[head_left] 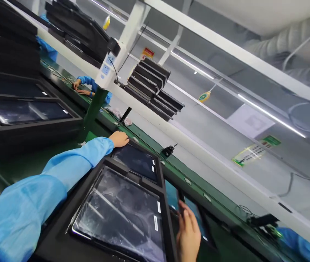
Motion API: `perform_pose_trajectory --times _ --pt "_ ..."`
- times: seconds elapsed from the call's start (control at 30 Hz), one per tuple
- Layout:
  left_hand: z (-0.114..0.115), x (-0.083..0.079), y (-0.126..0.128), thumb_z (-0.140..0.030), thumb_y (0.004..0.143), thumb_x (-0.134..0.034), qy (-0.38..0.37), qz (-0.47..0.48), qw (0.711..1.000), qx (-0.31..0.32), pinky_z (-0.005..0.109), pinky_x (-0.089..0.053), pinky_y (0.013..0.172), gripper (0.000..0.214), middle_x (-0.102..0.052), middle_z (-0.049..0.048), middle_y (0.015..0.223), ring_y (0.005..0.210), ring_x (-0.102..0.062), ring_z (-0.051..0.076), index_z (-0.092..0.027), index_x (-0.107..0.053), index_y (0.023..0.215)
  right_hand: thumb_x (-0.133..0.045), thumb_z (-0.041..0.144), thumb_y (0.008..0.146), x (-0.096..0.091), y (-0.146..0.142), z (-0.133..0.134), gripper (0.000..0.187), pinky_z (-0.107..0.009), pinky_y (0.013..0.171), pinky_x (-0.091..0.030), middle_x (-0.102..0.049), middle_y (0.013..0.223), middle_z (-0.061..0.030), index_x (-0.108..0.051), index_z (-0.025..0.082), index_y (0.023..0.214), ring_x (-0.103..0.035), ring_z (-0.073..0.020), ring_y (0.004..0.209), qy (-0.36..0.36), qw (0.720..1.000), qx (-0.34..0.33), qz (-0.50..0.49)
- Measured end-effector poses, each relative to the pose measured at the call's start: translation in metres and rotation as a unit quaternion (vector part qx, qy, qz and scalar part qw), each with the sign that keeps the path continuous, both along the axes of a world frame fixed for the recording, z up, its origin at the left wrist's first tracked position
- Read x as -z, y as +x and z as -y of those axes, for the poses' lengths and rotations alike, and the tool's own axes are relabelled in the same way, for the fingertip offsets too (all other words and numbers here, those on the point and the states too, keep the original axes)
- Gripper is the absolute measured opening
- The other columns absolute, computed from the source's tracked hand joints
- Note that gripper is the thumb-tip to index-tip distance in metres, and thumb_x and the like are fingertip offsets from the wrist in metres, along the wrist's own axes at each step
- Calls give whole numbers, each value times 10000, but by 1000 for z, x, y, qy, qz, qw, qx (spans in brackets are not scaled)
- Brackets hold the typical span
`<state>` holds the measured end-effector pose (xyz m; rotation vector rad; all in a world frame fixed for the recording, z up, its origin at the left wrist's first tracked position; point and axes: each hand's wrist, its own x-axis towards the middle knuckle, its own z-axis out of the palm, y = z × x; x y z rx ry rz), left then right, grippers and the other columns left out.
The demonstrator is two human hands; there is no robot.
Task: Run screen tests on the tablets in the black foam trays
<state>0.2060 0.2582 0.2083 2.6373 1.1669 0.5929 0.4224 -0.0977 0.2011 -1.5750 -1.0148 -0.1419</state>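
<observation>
A black foam tray (168, 222) lies in front of me. It holds two dark-screened tablets, the near tablet (119, 214) under clear, shiny film and the far tablet (137, 160) behind it, both with small white labels. At the tray's far left corner, my left hand (119, 139) has its fingers bent over the edge. Close beside the tray's right side is my right hand (189, 233), slightly blurred, with fingers loosely stretched. Whether it touches the tray I cannot tell. Beyond its fingertips are two more lit bluish screens (194, 211), partly hidden.
Stacked black trays with tablets (32, 111) stand at left. A green post (93, 109) carries a power strip (107, 67). Dark devices (149, 85) stand on the shelf above. A black adapter (168, 150) lies along the green bench. Another person's hands (82, 88) work across the bench.
</observation>
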Motion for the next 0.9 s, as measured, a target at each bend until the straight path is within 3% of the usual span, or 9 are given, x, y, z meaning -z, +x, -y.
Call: perform_pose_trajectory --times 0.03,0.1,0.17,0.23,0.33,0.43,0.63,0.8,0.9 --pt "-1 2 0 -430 947 -624 6 -6 1000 -3 487 -539 978 373 -608 105 1230 1115 -609 247 -155 -595 1198 -593 514 942 -6 -3 -13 366 -464 967 -541 -710 1159 -89 -720 190 1059 -665 -278 1089 -22 999 -22 11" --pt "-2 4 -2 -430 948 -623 18 -16 1000 -11 484 -540 976 369 -611 103 1223 1110 -611 245 -155 -597 1192 -578 505 939 -23 -25 -43 339 -472 1048 -498 -706 1230 -87 -748 232 1047 -639 -296 1178 -103 983 -129 77" --pt "-1 4 -3 -430 949 -621 29 -24 999 -19 478 -543 971 361 -616 101 1213 1100 -614 240 -156 -601 1183 -572 434 959 -37 -62 -72 288 -473 1105 -464 -656 1344 -85 -740 259 1114 -592 -286 1274 -196 921 -271 199" --pt "0 4 -4 -429 951 -619 40 -31 998 -24 468 -548 961 350 -622 98 1197 1084 -619 234 -156 -606 1170 -597 395 951 -41 -99 -98 327 -493 1163 -412 -587 1442 -115 -710 219 1202 -451 -313 1425 -250 836 -364 326" --pt "1 5 -2 -429 954 -615 60 -46 997 -26 454 -555 945 337 -633 92 1165 1054 -628 223 -153 -614 1146 -550 370 979 -29 -132 -129 371 -508 1219 -326 -573 1435 -203 -717 80 1141 -370 -362 1470 -251 772 -372 450" --pt "1 8 1 -435 954 -613 89 -66 994 -20 456 -552 948 333 -639 89 1144 1049 -630 222 -148 -620 1123 -548 407 979 -14 -139 -145 426 -490 1240 -292 -564 1431 -227 -723 30 1077 -355 -386 1470 -241 765 -354 481" --pt "-3 17 3 -447 960 -600 123 -99 988 2 461 -546 948 332 -650 82 1089 1035 -635 222 -136 -628 1075 -544 472 980 -4 -141 -146 554 -451 1237 -306 -566 1404 -252 -662 -28 1187 -410 -385 1425 -238 771 -345 480" --pt "-4 20 -3 -431 972 -581 116 -102 987 33 465 -541 953 323 -652 77 1070 1043 -633 226 -139 -624 1105 -508 580 974 6 -146 -145 645 -424 1205 -353 -606 1322 -254 -694 -24 1101 -475 -366 1352 -225 794 -306 475" --pt "-3 20 -5 -426 977 -573 107 -99 989 37 469 -535 960 315 -652 77 1062 1047 -631 227 -137 -628 1089 -505 583 975 3 -146 -144 605 -421 1157 -407 -634 1282 -231 -714 19 1038 -511 -345 1305 -204 797 -300 483"
